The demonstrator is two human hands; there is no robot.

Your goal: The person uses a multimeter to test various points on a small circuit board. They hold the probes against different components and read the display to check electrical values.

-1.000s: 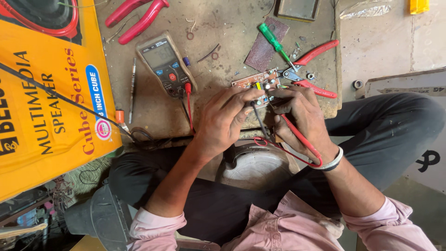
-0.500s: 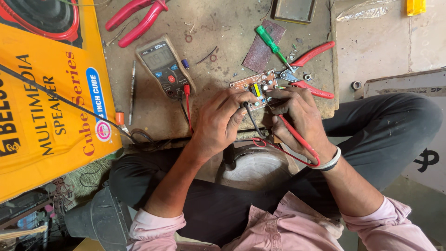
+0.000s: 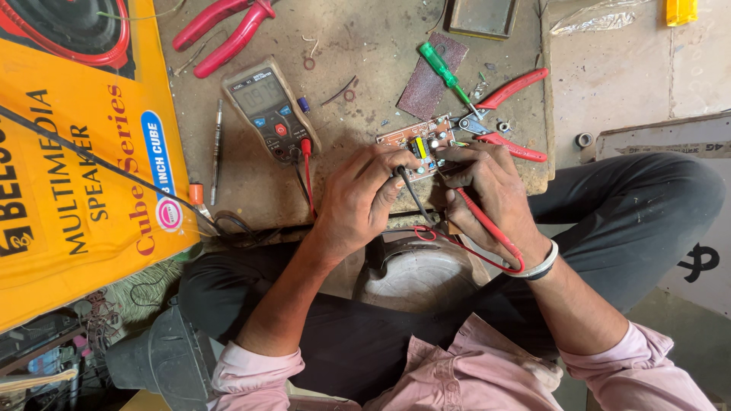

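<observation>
A small brown circuit board [image 3: 415, 141] with several components lies on the worn wooden work board [image 3: 358, 91]. My left hand [image 3: 362, 199] grips a black test probe [image 3: 413, 196] with its tip on the circuit board. My right hand [image 3: 495, 190] grips a red test probe [image 3: 487, 228], its tip also at the circuit board. Red and black leads run from the probes to a grey multimeter [image 3: 268, 110] at the left, whose display is lit.
Red-handled pliers [image 3: 225, 30] lie at the top left, red-handled cutters [image 3: 506, 118] and a green screwdriver [image 3: 444, 70] right of the circuit board. A yellow speaker carton [image 3: 76, 175] fills the left. A round metal object [image 3: 415, 274] sits between my knees.
Both hands have shifted slightly on the circuit board, the probe tips moved a little; the multimeter and tools stay put.
</observation>
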